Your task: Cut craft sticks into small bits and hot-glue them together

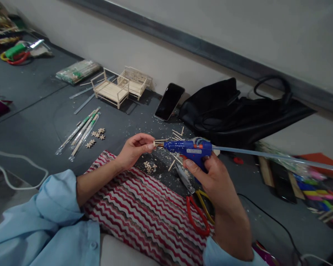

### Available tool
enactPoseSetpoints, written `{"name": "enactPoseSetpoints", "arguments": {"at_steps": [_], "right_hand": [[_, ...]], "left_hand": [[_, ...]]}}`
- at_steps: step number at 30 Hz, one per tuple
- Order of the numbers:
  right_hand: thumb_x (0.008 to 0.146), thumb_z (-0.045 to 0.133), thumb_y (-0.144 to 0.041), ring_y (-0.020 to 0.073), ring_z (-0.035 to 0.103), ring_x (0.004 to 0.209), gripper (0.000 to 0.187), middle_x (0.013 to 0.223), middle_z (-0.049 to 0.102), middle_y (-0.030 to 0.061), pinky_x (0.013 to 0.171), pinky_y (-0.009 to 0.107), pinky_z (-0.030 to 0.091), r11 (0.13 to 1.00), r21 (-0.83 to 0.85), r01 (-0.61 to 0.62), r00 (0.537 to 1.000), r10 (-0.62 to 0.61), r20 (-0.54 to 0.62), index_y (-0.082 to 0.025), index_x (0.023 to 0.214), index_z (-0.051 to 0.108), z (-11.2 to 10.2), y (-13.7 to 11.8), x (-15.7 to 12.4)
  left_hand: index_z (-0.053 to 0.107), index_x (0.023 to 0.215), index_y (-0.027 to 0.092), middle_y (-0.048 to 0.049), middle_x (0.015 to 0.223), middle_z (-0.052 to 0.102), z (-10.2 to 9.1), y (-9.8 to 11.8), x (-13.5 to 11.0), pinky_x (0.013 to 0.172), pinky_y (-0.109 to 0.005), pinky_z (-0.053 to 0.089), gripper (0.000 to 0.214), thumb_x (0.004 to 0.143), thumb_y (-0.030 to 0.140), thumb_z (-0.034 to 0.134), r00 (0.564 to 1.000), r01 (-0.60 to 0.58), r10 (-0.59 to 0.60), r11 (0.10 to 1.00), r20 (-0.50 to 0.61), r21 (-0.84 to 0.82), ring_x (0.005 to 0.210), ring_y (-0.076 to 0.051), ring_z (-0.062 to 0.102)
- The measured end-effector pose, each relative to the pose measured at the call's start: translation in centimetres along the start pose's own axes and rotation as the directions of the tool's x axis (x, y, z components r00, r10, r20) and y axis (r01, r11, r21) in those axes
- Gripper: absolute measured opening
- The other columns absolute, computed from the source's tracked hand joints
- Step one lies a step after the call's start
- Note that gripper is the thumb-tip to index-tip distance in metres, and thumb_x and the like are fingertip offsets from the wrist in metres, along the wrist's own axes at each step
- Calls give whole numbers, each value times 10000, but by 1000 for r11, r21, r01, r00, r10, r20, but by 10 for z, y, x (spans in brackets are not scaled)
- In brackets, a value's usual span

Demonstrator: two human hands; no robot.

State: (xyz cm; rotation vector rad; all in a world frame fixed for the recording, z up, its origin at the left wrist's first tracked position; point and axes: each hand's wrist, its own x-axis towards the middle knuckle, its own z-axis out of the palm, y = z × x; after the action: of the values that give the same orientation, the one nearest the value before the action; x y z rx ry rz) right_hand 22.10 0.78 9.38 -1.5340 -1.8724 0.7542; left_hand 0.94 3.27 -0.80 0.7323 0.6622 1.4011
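My right hand (211,171) is wrapped round the handle of a blue hot glue gun (180,147), and a long clear glue stick (255,152) juts from its back end. Pinched in my left hand (137,147) is a small pale wooden stick piece, mostly hidden by the fingers. The gun's nozzle meets or nearly meets it at the fingertips. Below lie small wooden cutouts (150,167), thin cut sticks (178,136) and cutting pliers (185,179) with red and yellow handles, partly behind my right forearm. A striped cloth (138,210) spreads under my arms.
Two miniature stick-built pieces of furniture (109,92) stand near the wall. A phone (170,101) leans beside a black bag (224,111). Wrapped stick bundles (83,129) and snowflake-shaped pieces (97,135) lie left. A black cord (269,212) runs along the right.
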Motion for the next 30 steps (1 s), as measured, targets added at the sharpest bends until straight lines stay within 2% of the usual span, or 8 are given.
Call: {"name": "enactPoseSetpoints", "arguments": {"at_steps": [12, 16, 19, 23, 25, 30], "right_hand": [[814, 627, -448, 266, 645, 956, 278, 956, 710, 54, 875, 398, 485, 1000, -20, -4, 1000, 4, -8, -213, 962, 630, 1, -1, 0], [812, 639, -455, 253, 664, 887, 281, 888, 726, 53, 830, 382, 508, 997, 60, -55, 998, 55, 9, -206, 940, 652, 0, -4, 0], [790, 672, -453, 222, 663, 783, 297, 839, 721, 40, 736, 353, 531, 979, 176, -107, 994, 107, 6, -207, 955, 659, -3, -6, -1], [696, 765, -391, 150, 592, 594, 393, 791, 675, -7, 569, 296, 513, 929, 332, -164, 983, 183, -28, -223, 1023, 625, -10, -6, 1], [686, 767, -372, 122, 552, 537, 378, 794, 657, -20, 526, 281, 494, 913, 375, -161, 978, 198, -64, -225, 1001, 618, -15, -6, 3], [674, 759, -410, 128, 551, 499, 310, 724, 653, -23, 501, 285, 485, 938, 314, -147, 941, 231, -249, -214, 872, 621, -24, 2, 10]], "left_hand": [[719, 857, 190, 10, 731, 697, 0, 0, 0, 640, -204, 469, 253, 648, 260, 843, 1000, 2, -2, 1000, -4, 13, 658, -77, 609], [722, 841, 188, 6, 725, 702, 1, 1, 0, 637, -203, 473, 254, 634, 260, 851, 1000, 14, -14, 1000, -5, 9, 671, -87, 624], [721, 842, 189, 6, 725, 700, 1, 2, 0, 636, -201, 472, 252, 637, 262, 848, 1000, 15, -15, 1000, -7, 11, 669, -85, 622], [713, 848, 185, 9, 712, 685, 2, 4, 2, 630, -208, 470, 274, 631, 283, 849, 999, 10, -9, 1000, -47, 24, 667, -90, 613], [706, 857, 180, 8, 722, 682, 3, 8, 1, 636, -207, 471, 289, 629, 284, 849, 997, 1, 1, 999, -80, 32, 677, -89, 610], [706, 894, 174, 3, 751, 685, 2, 26, -5, 622, -183, 456, 290, 643, 241, 834, 984, 14, -9, 1000, -176, 25, 676, -75, 598]]}}
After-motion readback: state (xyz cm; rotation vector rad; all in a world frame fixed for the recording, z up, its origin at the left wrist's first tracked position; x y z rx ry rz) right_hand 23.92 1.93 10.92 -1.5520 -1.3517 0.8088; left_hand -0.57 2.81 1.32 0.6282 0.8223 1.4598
